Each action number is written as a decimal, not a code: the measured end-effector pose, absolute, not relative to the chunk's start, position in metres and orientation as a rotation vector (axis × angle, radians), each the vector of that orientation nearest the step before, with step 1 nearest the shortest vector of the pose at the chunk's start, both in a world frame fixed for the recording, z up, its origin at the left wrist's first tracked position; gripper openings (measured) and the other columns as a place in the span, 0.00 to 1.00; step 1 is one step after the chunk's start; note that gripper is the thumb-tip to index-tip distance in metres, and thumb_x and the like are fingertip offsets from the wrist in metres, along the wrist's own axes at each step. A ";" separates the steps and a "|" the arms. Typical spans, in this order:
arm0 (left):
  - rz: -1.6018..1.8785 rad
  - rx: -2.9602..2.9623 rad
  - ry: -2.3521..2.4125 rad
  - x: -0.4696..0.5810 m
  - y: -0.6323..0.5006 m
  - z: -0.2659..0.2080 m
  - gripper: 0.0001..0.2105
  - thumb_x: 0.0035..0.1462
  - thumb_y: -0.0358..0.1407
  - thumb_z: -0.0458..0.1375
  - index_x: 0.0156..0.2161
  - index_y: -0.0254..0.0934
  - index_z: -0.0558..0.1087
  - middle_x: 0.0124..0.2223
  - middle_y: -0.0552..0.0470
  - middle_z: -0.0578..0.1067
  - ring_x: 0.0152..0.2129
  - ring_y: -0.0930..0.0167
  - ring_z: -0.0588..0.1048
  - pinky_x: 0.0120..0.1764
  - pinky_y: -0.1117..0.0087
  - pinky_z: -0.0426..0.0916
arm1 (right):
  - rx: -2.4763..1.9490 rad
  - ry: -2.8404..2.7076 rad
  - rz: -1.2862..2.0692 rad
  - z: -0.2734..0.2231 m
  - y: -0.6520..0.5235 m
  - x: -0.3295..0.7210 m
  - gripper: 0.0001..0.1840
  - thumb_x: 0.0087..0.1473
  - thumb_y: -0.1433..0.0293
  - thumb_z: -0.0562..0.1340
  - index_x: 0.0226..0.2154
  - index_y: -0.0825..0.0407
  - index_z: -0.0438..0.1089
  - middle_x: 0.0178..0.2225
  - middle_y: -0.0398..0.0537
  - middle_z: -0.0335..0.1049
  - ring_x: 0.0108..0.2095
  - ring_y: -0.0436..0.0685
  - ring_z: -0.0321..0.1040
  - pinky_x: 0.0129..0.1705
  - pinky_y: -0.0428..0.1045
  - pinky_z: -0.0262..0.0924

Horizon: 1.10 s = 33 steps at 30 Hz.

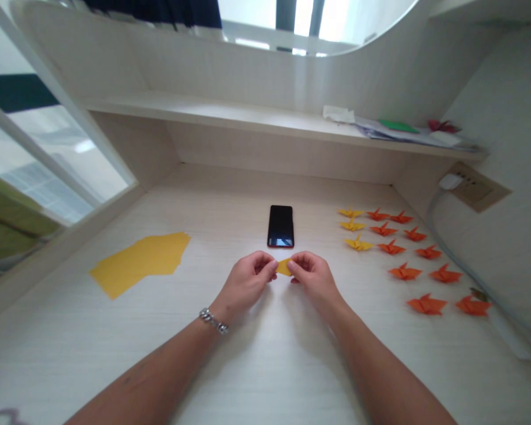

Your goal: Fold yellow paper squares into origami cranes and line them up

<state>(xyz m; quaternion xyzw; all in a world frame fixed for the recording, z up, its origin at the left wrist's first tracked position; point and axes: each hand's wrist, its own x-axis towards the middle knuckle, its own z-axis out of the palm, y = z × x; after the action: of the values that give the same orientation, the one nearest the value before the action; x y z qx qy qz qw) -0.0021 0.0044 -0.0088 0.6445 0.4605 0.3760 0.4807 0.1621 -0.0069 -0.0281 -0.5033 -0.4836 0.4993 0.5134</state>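
A small folded piece of yellow paper [284,267] is pinched between my two hands, just above the desk. My left hand [251,273] grips its left end between thumb and fingers. On the other end, the thumb and fingers of my right hand [312,274] are closed. My fingers cover both ends of the paper, so its full shape is hidden. Flat sheets of yellow paper [141,261] lie fanned out to the left. To the right stand rows of folded paper cranes, several orange [405,271] and three yellow [358,244].
Beyond my hands a black phone [281,226] lies on the pale desk [221,206]. A shelf [248,118] runs along the back, with papers [407,131] on its right side. At right, a cable [442,236] hangs from a wall socket [478,186].
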 end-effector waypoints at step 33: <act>0.997 1.286 1.004 -0.005 0.007 -0.004 0.13 0.48 0.43 0.64 0.28 0.33 0.75 0.27 0.49 0.76 0.25 0.71 0.74 0.30 0.72 0.68 | -1.138 -1.060 1.231 -0.020 -0.016 0.148 0.14 0.44 0.59 0.67 0.27 0.54 0.72 0.23 0.46 0.72 0.25 0.53 0.68 0.28 0.47 0.62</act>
<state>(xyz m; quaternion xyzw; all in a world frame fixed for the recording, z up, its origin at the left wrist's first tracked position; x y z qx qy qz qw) -0.0047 0.0066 -0.0044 0.5495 0.4289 0.4261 0.5766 0.1482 -0.0160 -0.0203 -0.4803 -0.4472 0.5194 0.5473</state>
